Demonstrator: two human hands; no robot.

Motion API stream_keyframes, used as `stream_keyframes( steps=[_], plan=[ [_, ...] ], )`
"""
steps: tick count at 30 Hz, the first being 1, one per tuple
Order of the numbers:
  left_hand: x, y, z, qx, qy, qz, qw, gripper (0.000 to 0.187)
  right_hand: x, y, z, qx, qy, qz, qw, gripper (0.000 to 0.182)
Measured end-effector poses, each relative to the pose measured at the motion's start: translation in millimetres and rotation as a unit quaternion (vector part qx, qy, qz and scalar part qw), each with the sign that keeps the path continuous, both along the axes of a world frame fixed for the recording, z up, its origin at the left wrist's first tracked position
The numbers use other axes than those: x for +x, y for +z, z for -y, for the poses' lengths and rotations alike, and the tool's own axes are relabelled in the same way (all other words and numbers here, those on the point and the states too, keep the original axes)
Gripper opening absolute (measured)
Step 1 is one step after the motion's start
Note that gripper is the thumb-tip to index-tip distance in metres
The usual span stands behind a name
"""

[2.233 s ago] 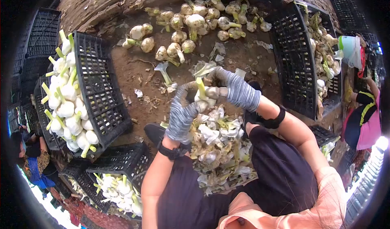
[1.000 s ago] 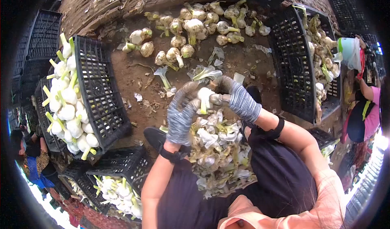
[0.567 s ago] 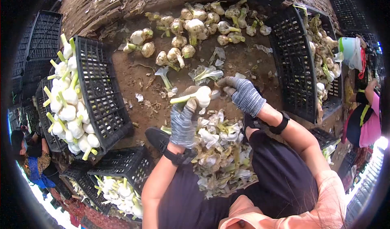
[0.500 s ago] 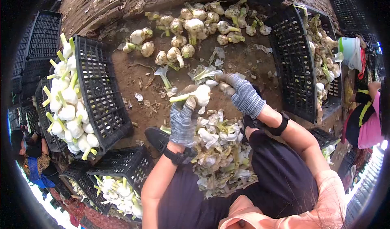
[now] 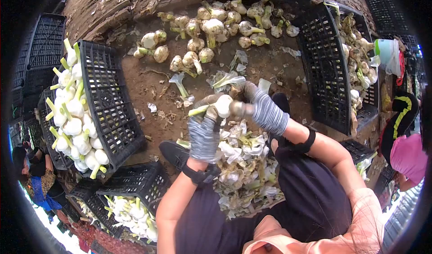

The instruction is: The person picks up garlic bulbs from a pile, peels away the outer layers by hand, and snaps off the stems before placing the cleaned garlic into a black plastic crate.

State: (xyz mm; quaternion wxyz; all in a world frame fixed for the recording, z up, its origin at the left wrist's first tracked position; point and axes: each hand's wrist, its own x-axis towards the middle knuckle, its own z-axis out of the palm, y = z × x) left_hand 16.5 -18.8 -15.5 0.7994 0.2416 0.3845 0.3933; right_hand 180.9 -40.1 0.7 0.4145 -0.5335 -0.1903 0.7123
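Observation:
My left hand (image 5: 203,129), in a grey glove with dirty fingertips, is closed around a white garlic bulb (image 5: 222,106). The bulb's cut green stem points left. From the right, my gloved right hand (image 5: 265,107) meets the bulb with bent fingers pinched at its side; those fingertips are slightly blurred. A pale piece of garlic skin (image 5: 263,86) shows just above the right hand. Below both hands, between my legs, lies a heap of peeled garlic skins (image 5: 245,164).
Unpeeled garlic bulbs (image 5: 212,27) lie on the soil ahead. A black crate of clean garlic (image 5: 101,101) stands left, another crate (image 5: 139,182) lower left. At right is a crate of dirty garlic (image 5: 321,69). A person in pink (image 5: 407,157) is at far right, another person (image 5: 40,177) far left.
My right hand has moved left and up against the bulb, from just apart from it. A piece of skin now shows above that hand. The person at right has bent down.

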Motion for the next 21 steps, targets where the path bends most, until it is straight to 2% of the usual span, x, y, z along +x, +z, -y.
stream_keyframes(
  steps=[1,2,3,5,6,7,10,11,13,14,15,17,18,19,20,21],
  plan=[
    [0.5,-1.7,0.2,0.042,-0.01,-0.031,0.999,0.028,-4.6,-10.3,3.1,0.094,0.01,0.113,0.989,0.036],
    [0.8,-2.1,-0.1,0.084,-0.019,-0.062,0.994,0.027,-7.2,-13.6,3.1,0.185,0.019,0.223,0.957,0.038],
    [-0.4,-1.2,-0.5,0.085,-0.02,-0.062,0.994,0.027,-4.8,-14.6,3.6,0.186,0.018,0.223,0.957,0.038],
    [-3.7,2.5,-2.2,-0.05,0.016,0.069,0.996,0.025,4.7,-14.2,2.5,0.171,0.05,0.203,0.963,0.039],
    [-4.4,3.6,-1.9,-0.062,0.009,0.071,0.995,0.024,7.8,-20.1,1.3,0.181,0.069,0.246,0.95,0.035],
    [-4.8,3.0,-1.9,-0.062,0.009,0.071,0.996,0.024,9.3,-21.5,1.1,0.181,0.069,0.246,0.95,0.035],
    [-5.2,-0.9,-0.7,-0.035,-0.016,0.073,0.997,0.021,10.0,-4.8,-3.6,0.062,0.046,0.125,0.989,0.036],
    [-4.2,-4.2,0.2,-0.035,-0.015,0.074,0.997,0.021,7.1,-6.5,-4.4,0.062,0.046,0.127,0.989,0.036],
    [-1.9,-11.4,2.5,0.053,-0.018,0.035,0.998,0.026,-1.0,-12.3,-4.6,0.049,0.069,0.196,0.977,0.039],
    [1.8,-8.7,1.8,0.057,-0.012,0.046,0.997,0.021,-4.1,-5.8,-5.2,0.094,0.06,0.251,0.962,0.042],
    [0.5,-9.5,1.1,0.057,-0.012,0.045,0.997,0.021,-0.9,-3.2,-4.1,0.095,0.059,0.251,0.962,0.042],
    [-2.8,-10.2,-0.3,0.02,-0.023,0.048,0.998,0.02,8.1,-0.6,0.6,0.065,0.092,0.077,0.991,0.048],
    [-3.0,-8.1,-0.5,0.02,-0.022,0.049,0.998,0.02,4.3,-5.2,3.4,0.101,0.057,0.091,0.989,0.039],
    [-3.5,-4.9,-0.3,0.001,-0.011,0.041,0.999,0.019,7.7,-12.6,2.7,0.101,0.058,0.092,0.989,0.039],
    [-3.4,-2.4,-0.3,-0.017,-0.001,0.034,0.999,0.018,12.9,-15.0,-2.8,0.303,0.146,0.284,0.898,0.037],
    [-2.8,-3.2,-0.3,-0.018,0.0,0.034,0.999,0.018,15.7,-15.1,-5.7,0.477,0.221,0.449,0.722,0.036]
  ],
)
